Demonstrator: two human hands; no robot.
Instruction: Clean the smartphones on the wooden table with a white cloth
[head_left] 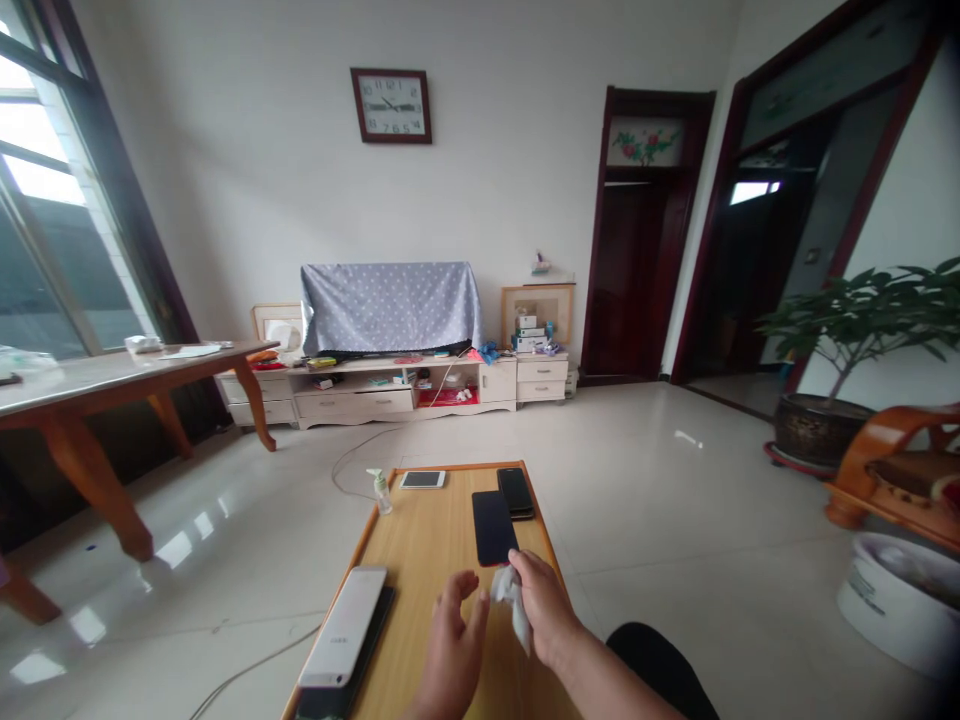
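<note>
My right hand (544, 605) is closed on a small white cloth (510, 598) just above the near end of a black phone (493, 527) that lies flat on the low wooden table (424, 570). My left hand (454, 650) hovers beside it with fingers spread, holding nothing. A second black phone (516, 492) lies behind the first. A white phone (422, 479) rests near the far edge, next to a small pump bottle (382, 491). At the table's near left, a white phone (345, 626) lies on top of a dark one (352, 665).
A wooden desk (112, 385) stands at the left by the window. A TV stand (390, 385) with a covered screen lines the far wall. A potted plant (832, 400), a wooden chair (896, 465) and a white bucket (900, 600) are on the right. A cable (255, 660) runs along the floor.
</note>
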